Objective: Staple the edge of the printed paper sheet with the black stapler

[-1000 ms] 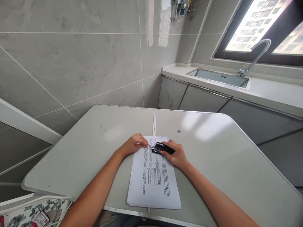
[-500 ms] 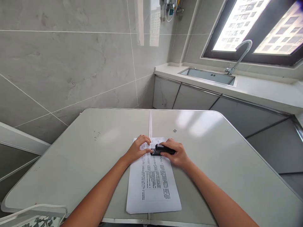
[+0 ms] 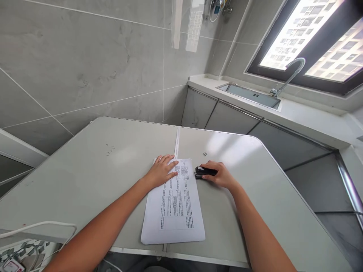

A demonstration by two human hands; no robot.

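In the upper right of the frame are a sink (image 3: 249, 96) and faucet (image 3: 275, 91); on the table (image 3: 222, 223), tiny staple-like bits (image 3: 112, 147) lie left of centre, two short grey strips (image 3: 205, 154) above the black stapler (image 3: 205, 171). The left hand (image 3: 160, 172) lies spread, palm down, over the printed paper (image 3: 175, 207) at centre; the right hand (image 3: 223, 175) grips the stapler by the paper's right edge

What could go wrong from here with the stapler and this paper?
The left hand rests on the printed paper; if it shifts, the paper might slide. The right hand holds the stapler at the paper's right edge, so a staple pressed there could miss. Small dark bits, perhaps staples, lie on the left half of the table and could prick a finger.
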